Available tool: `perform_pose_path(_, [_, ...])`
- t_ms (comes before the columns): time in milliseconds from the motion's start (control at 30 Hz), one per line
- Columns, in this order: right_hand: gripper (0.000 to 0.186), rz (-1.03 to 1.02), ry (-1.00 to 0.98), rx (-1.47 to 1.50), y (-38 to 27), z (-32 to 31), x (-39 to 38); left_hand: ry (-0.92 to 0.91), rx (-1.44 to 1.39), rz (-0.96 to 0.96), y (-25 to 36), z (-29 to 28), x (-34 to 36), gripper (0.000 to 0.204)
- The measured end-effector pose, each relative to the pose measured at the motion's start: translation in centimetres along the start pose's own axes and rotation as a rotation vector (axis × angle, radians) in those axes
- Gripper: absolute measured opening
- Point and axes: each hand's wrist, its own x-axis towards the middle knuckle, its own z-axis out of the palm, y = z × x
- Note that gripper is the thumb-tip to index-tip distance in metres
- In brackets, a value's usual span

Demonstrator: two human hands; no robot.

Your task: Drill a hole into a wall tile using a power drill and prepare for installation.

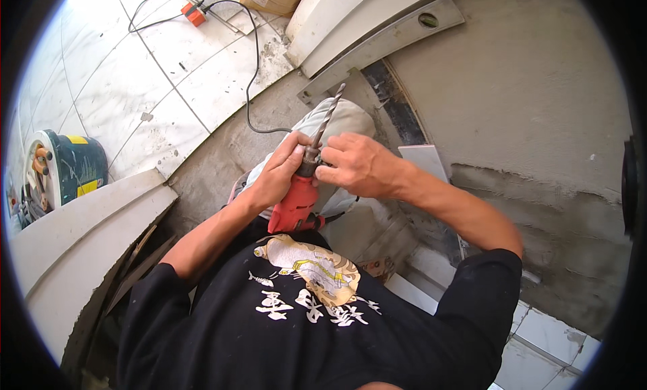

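Observation:
A red power drill (294,207) rests against my lap, its long twisted drill bit (330,117) slanting up and away from me. My left hand (278,172) is closed around the front of the drill at its dark metal chuck (310,161), thumb alongside it. From the other side, my right hand (360,164) has its fingers curled in a pinch against the chuck. Whatever those fingers grip is hidden. A black cord (253,87) runs from beside the drill toward the tiled floor.
An orange plug connector (193,14) lies on the white floor tiles (145,70). A long spirit level (397,43) leans ahead, beside a grey plastered wall (512,80). At left stand a dark green bucket with tools (84,164) and a curved white panel (87,221).

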Motion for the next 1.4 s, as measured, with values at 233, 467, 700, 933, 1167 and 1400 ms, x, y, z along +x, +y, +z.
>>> perform_pose_path(233, [0.009, -0.136, -0.098, 0.045, 1.1, -1.6, -0.1, -0.127, -0.011, -0.122, 2.0, 1.3, 0.5, 0.041])
perform_pose_path(467, [0.009, -0.141, -0.071, 0.037, 0.7, 0.8, 0.6, -0.008, 0.193, -0.036, 1.6, 1.0, -0.2, 0.045])
perform_pose_path(700, [0.008, -0.097, -0.170, -0.018, 0.1, -0.9, 1.4, -0.045, 0.414, 0.093, 1.0, 0.4, 0.0, 0.047])
perform_pose_path(933, [0.013, -0.052, -0.007, 0.012, -0.3, 1.0, 1.5, 0.033, 0.285, 0.046, 0.8, 0.5, -0.3, 0.049])
perform_pose_path(1167, [0.014, -0.019, 0.089, 0.057, -0.3, 2.5, 1.2, 0.028, 0.250, 0.016, 0.7, 0.2, -0.2, 0.048])
perform_pose_path(1400, [0.013, 0.087, 0.223, 0.118, -0.8, 3.1, 1.0, 0.006, 0.294, 0.039, 0.1, 0.1, 0.1, 0.050])
